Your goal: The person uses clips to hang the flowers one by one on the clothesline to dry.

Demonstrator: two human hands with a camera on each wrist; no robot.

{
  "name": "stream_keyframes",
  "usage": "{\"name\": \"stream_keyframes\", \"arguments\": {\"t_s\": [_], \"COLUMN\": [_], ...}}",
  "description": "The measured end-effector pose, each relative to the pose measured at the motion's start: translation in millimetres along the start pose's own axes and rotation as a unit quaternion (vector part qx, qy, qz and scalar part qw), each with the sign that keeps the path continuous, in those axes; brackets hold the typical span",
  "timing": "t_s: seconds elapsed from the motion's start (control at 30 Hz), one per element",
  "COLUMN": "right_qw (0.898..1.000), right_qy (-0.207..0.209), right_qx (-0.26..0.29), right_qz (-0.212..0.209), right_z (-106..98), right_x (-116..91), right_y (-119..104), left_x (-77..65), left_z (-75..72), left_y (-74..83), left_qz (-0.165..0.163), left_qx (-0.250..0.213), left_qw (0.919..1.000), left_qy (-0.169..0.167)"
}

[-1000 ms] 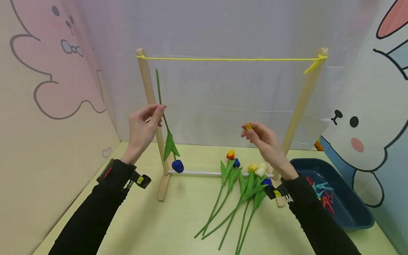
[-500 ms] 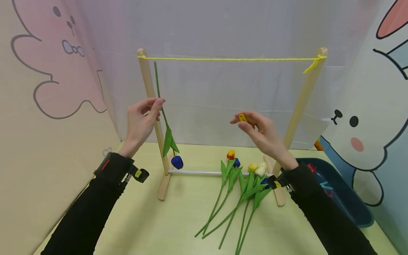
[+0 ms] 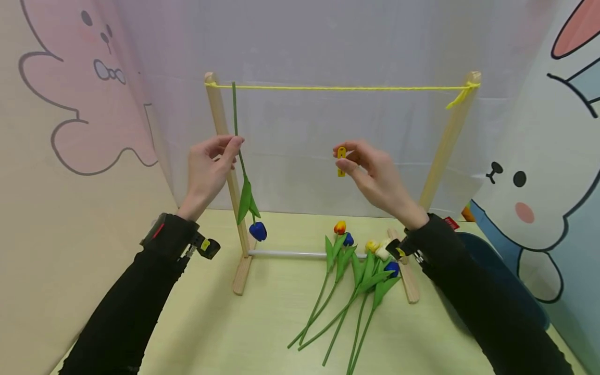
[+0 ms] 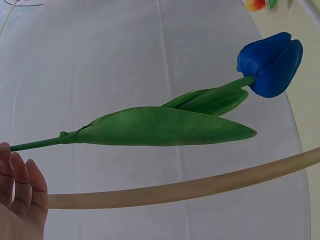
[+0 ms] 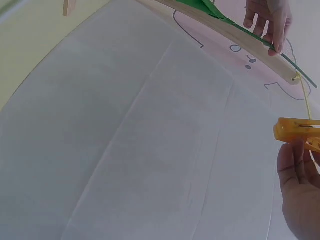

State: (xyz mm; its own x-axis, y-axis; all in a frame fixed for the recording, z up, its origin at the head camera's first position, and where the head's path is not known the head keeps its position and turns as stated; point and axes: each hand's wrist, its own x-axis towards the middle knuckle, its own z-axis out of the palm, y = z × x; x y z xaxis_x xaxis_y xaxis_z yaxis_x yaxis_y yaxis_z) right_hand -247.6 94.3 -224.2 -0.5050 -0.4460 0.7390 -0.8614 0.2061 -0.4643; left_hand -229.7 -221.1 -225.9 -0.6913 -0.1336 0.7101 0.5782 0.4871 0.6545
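Between thumb and fingers of the left hand (image 3: 211,164), one artificial tulip with blue bloom and green leaves (image 3: 245,200), pinched by the stem, bloom down, stem tip level with the taut yellow cord (image 3: 347,88), contact uncertain; pinched in the right hand (image 3: 375,172), one yellow plastic clothespin (image 3: 341,153), well apart from the stem. Outward, pale wooden posts (image 3: 216,107) bearing the cord, and multicoloured artificial tulips (image 3: 372,283) loose on the pale yellow table (image 3: 262,323). Good handling probably calls for a steady left pinch below the cord and a clothespin squared to the stem.
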Motion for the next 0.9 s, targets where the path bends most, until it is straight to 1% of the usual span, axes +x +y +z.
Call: {"name": "stream_keyframes", "arguments": {"t_s": [0.23,0.37,0.43,0.7,0.77,0.9], "right_qw": [0.998,0.996,0.995,0.994,0.995,0.998], "right_qy": [0.001,0.007,0.01,0.016,0.022,0.027], "right_qx": [-0.031,-0.03,-0.03,-0.065,-0.058,-0.026], "right_qz": [-0.048,-0.082,-0.091,-0.082,-0.072,-0.053], "right_z": [1.9,2.7,3.3,10.1,12.1,15.9], "right_x": [32.6,53.1,62.9,96.6,103.5,114.7], "right_y": [-11.3,-18.1,-21.7,-34.5,-38.0,-44.2], "left_x": [5.3,8.0,8.9,10.2,10.4,10.8], "left_z": [2.1,2.1,1.9,1.2,1.2,2.0], "left_y": [0.5,0.7,1.1,3.6,3.9,4.8], "left_qz": [-0.001,-0.007,-0.006,-0.005,-0.008,-0.013], "left_qx": [0.015,0.029,0.034,0.038,0.039,0.039], "left_qw": [0.9999,0.9996,0.9994,0.9992,0.9992,0.9991], "left_qy": [-0.003,-0.004,-0.003,0.004,0.005,0.002]}}
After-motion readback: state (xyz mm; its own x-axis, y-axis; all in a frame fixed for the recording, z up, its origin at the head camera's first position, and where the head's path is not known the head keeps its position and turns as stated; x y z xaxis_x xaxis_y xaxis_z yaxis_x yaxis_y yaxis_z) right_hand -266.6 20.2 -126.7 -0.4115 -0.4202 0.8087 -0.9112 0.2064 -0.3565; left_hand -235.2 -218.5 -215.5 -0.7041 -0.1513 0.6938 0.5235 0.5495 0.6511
